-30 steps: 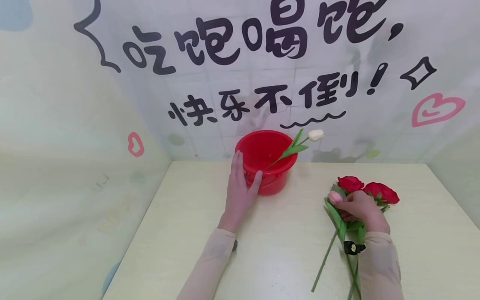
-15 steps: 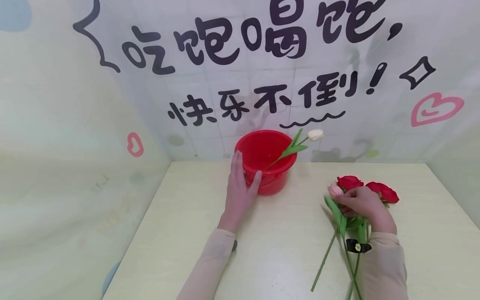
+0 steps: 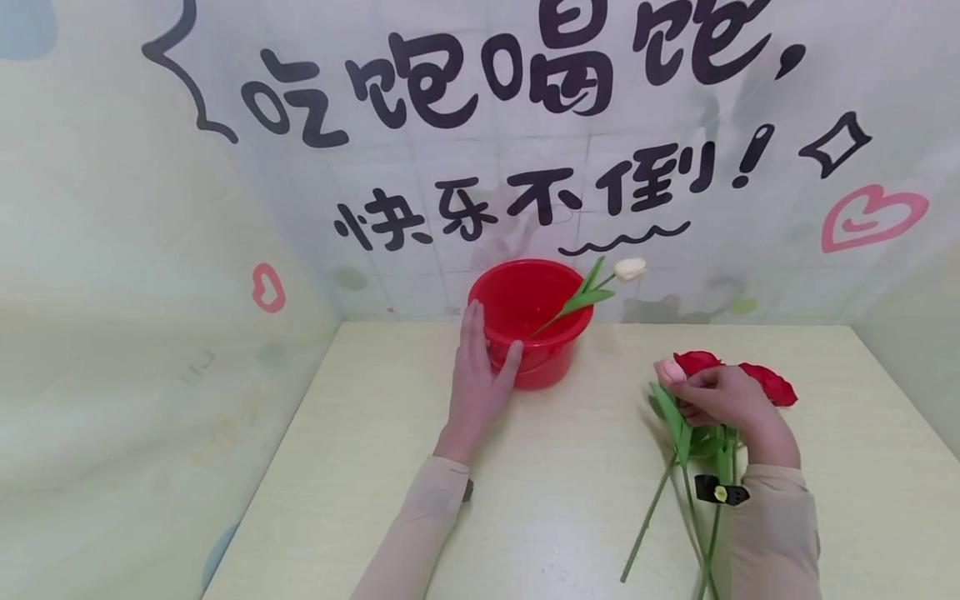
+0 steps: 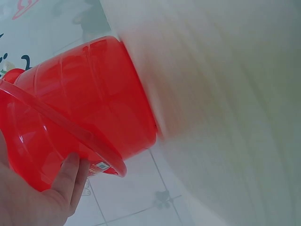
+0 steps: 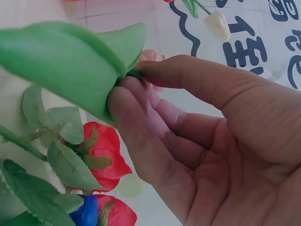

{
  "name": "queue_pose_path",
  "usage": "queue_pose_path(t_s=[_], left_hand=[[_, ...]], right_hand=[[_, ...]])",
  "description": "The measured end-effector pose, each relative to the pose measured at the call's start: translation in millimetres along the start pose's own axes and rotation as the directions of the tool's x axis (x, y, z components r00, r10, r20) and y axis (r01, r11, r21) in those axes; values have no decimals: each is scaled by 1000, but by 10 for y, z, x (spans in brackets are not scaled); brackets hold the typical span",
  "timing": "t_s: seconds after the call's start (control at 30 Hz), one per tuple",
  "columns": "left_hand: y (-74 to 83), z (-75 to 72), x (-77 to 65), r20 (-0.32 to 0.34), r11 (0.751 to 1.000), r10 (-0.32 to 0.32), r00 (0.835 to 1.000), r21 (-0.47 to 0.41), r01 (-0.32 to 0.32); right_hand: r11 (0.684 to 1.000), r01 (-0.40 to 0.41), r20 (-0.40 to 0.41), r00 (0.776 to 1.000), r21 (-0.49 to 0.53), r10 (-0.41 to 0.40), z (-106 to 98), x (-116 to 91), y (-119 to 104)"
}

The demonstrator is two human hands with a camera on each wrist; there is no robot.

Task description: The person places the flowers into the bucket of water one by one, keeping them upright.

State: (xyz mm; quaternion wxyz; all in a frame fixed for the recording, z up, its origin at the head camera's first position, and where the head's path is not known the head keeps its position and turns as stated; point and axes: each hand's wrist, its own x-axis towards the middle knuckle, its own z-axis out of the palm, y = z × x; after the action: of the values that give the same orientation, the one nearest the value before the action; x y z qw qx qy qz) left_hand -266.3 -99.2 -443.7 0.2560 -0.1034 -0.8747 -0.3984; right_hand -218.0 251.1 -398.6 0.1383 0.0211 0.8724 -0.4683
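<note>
A red bucket (image 3: 543, 371) stands at the back of the table, holding a white tulip (image 3: 630, 268) that leans out over its right rim. My left hand (image 3: 478, 392) rests against the bucket's near left side, fingers extended, thumb at the front rim. In the left wrist view the bucket's handle (image 4: 70, 125) hangs across its side. Off to the right, my right hand (image 3: 738, 408) pinches a pink tulip (image 3: 670, 372) just below its bloom. The right wrist view shows thumb and fingertips meeting at the stem beside the tulip's broad green leaf (image 5: 70, 61).
Red roses (image 3: 772, 385) lie beneath and behind my right hand, their stems crossing toward the table's front. A blue bloom (image 5: 85, 211) shows among them in the right wrist view. A printed backdrop (image 3: 420, 275) rises right behind the bucket.
The pink tulip has risen slightly off the other flowers in my right hand, which has shifted a little right and away. My left hand and the bucket stay in place.
</note>
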Motion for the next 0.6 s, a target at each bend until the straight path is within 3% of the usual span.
queue_pose_path(t_s=[0.6], left_hand=[[-1,1,-1,2,1000,0,1000,-5,0]], right_hand=[[988,94,36,994,126,-99,-79,-63,-131]])
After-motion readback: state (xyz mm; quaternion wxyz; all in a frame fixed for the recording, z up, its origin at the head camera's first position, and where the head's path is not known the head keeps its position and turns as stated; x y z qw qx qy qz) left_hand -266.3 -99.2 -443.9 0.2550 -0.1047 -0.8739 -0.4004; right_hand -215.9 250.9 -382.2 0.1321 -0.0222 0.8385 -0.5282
